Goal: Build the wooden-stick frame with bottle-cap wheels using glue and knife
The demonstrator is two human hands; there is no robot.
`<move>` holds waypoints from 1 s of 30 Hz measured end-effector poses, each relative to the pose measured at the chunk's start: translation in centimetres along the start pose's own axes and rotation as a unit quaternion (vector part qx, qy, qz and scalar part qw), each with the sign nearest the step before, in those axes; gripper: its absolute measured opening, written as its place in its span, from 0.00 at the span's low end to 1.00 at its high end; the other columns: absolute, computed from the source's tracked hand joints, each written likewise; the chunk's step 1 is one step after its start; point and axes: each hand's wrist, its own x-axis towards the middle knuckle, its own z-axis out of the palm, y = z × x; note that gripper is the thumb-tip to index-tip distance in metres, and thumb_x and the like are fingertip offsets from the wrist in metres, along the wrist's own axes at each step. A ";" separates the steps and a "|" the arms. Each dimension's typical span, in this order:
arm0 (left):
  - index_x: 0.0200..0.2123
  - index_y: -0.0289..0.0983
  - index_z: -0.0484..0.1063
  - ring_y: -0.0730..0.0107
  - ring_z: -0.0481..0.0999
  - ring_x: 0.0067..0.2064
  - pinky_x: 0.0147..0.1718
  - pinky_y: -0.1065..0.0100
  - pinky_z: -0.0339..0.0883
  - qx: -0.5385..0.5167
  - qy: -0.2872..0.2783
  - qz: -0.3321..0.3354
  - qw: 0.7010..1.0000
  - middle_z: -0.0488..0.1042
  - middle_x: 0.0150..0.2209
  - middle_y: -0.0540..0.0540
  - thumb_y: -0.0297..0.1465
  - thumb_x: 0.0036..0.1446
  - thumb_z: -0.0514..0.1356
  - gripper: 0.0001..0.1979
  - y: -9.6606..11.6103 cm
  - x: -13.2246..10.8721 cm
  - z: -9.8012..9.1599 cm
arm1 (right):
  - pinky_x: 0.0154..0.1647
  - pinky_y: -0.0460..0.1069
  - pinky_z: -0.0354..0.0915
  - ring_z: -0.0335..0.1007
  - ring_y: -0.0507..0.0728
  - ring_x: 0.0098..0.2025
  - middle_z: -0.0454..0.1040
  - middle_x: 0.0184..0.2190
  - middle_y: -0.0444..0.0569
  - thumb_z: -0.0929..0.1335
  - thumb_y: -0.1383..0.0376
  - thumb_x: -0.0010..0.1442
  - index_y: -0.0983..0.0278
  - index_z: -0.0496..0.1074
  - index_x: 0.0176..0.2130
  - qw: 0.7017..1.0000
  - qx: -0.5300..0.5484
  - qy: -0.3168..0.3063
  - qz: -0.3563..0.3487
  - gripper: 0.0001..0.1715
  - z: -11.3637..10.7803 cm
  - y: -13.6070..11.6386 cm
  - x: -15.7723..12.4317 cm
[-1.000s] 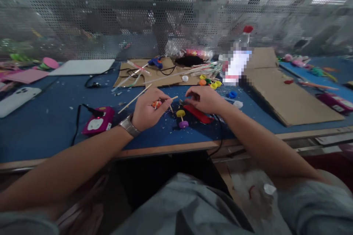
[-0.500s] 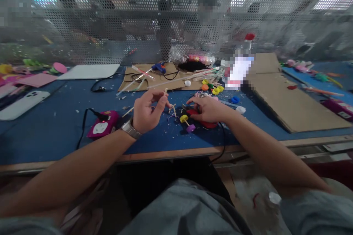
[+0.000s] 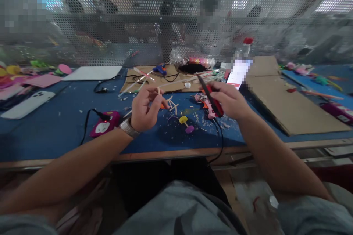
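Observation:
My left hand (image 3: 146,109), wearing a metal watch, pinches a short wooden stick (image 3: 159,91) upright between thumb and fingers. A bit of something orange (image 3: 162,106) shows by its fingertips. Closed around a red-handled tool (image 3: 214,102) with a long dark head, my right hand (image 3: 230,99) holds it above the table, head pointing up and left; whether it is pliers or scissors I cannot tell. Small wooden stick pieces (image 3: 173,105) lie between the hands. Nearer me is a stick joining yellow and purple caps (image 3: 189,129). A pink corded device (image 3: 210,109) lies partly behind the tool.
Flat cardboard (image 3: 292,102) lies on the right, with a lit phone (image 3: 238,73) and a red-capped bottle (image 3: 247,46) by it. A blue glue gun (image 3: 160,69) rests at the back. On the left are a purple box (image 3: 106,125) with a plugged-in cord and a white phone (image 3: 27,104).
My right hand has lifted the red-handled tool off the table, uncovering the pink device and scraps. My left hand still holds the stick, having shifted slightly left.

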 end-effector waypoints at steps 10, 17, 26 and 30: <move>0.44 0.43 0.67 0.65 0.81 0.28 0.34 0.57 0.77 -0.073 -0.047 -0.032 0.996 0.80 0.27 0.51 0.35 0.74 0.57 0.04 1.1 0.8 1.9 | 0.25 0.52 0.73 0.72 0.57 0.29 0.81 0.37 0.53 0.66 0.60 0.66 0.62 0.83 0.48 0.951 0.275 0.025 0.140 0.19 -1.0 -1.9 -2.3; 0.37 0.41 0.70 0.68 0.76 0.28 0.30 0.62 0.72 -0.152 -0.054 -0.108 0.981 0.75 0.27 0.49 0.32 0.70 0.57 0.07 0.7 3.4 3.7 | 0.23 0.49 0.70 0.72 0.55 0.28 0.83 0.38 0.54 0.66 0.63 0.65 0.64 0.82 0.48 0.938 0.312 -0.045 0.145 0.19 0.5 -0.9 0.1; 0.35 0.39 0.73 0.75 0.63 0.23 0.24 0.70 0.58 -0.232 -0.037 -0.209 0.949 0.65 0.22 0.54 0.49 0.66 0.68 0.20 0.8 3.1 5.6 | 0.41 0.49 0.76 0.79 0.55 0.40 0.82 0.42 0.47 0.74 0.59 0.62 0.59 0.74 0.57 0.931 0.347 -0.035 0.109 0.25 2.7 -2.3 1.0; 0.33 0.37 0.75 0.74 0.69 0.27 0.29 0.69 0.66 -0.259 -0.041 -0.236 0.936 0.72 0.27 0.51 0.55 0.61 0.73 0.26 2.4 1.6 6.2 | 0.46 0.53 0.77 0.81 0.58 0.43 0.83 0.42 0.48 0.75 0.56 0.66 0.59 0.71 0.58 0.935 0.336 -0.046 0.100 0.25 2.9 -3.7 -0.2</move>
